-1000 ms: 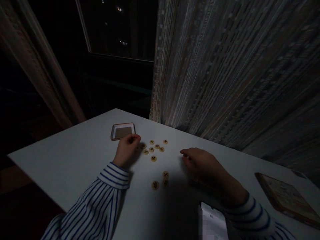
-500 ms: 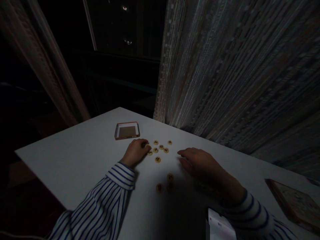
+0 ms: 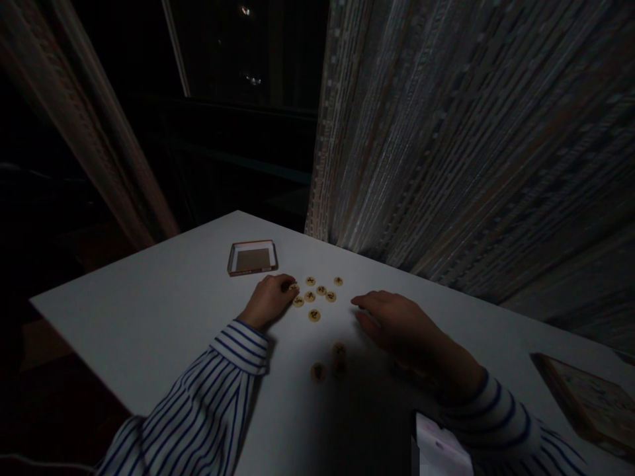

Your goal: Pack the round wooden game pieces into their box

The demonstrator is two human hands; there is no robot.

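My left hand [image 3: 266, 303] rests at the left side of a loose group of Chinese chess pieces [image 3: 310, 297]. Its thumb and index finger are closed around one round wooden piece [image 3: 294, 288], partly hidden by the fingers. Another piece [image 3: 298, 301] lies close by the thumb. To the right of the group is my right hand [image 3: 397, 320], held over the table with fingers stretched out, thumb apart and nothing in it. Nearer to me, in shadow, lie a few more pieces [image 3: 318, 373]. Something dim beneath my right wrist, perhaps more pieces, is hard to make out.
On the white table [image 3: 163, 291] an open shallow box [image 3: 253, 258] stands behind my left hand. A lit phone [image 3: 441, 446] lies by my right sleeve. A second flat box [image 3: 588, 403] is at the right edge. Curtains [image 3: 421, 132] hang along the far side.
Hardly anything differs. Both hands stay in nearly the same place and pose, and the view has shifted very slightly.
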